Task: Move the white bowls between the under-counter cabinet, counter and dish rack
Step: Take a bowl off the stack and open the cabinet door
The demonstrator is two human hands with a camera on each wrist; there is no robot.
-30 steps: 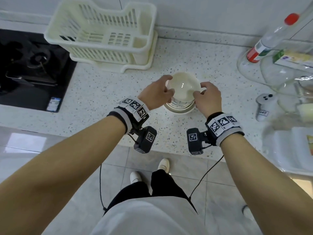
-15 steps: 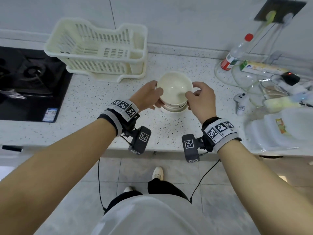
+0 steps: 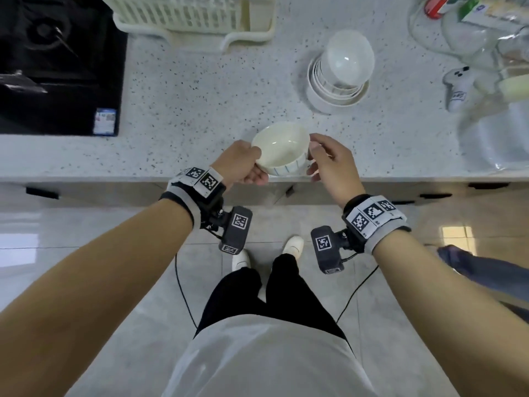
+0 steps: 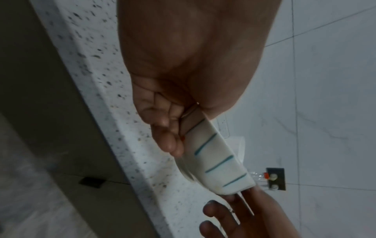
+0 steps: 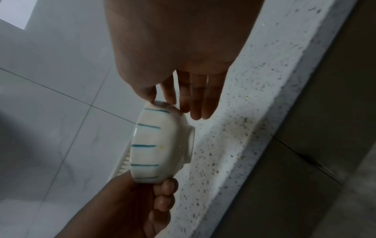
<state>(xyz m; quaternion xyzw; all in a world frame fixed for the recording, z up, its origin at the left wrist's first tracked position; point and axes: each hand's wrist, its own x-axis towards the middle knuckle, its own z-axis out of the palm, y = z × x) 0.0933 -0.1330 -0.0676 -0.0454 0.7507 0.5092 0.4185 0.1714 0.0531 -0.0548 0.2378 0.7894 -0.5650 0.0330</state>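
A white bowl [image 3: 279, 149] with blue stripes on its side hangs in the air over the counter's front edge [image 3: 114, 174], held between both hands. My left hand [image 3: 243, 167] grips its left rim, with fingers curled under the wall [image 4: 215, 161]. My right hand [image 3: 323, 159] pinches the right rim between thumb and forefinger, and its other fingers [image 5: 201, 99] hang straight. The bowl [image 5: 158, 146] is level, with its foot ring toward the counter. A stack of white bowls [image 3: 339, 78] stands on the counter behind and to the right. The cream dish rack [image 3: 194, 15] sits at the back.
A black hob [image 3: 57, 64] fills the counter's left end. Bottles and clear plastic bags [image 3: 472, 32] crowd the right, with a white controller [image 3: 458, 84] beside them. Cabinet fronts [image 3: 86, 193] with dark handles run under the counter. My feet [image 3: 269, 250] stand on the tiled floor.
Both hands have lifted the top bowl off the stack and drawn it back toward me, to the counter's front edge. The head view has tipped downward.
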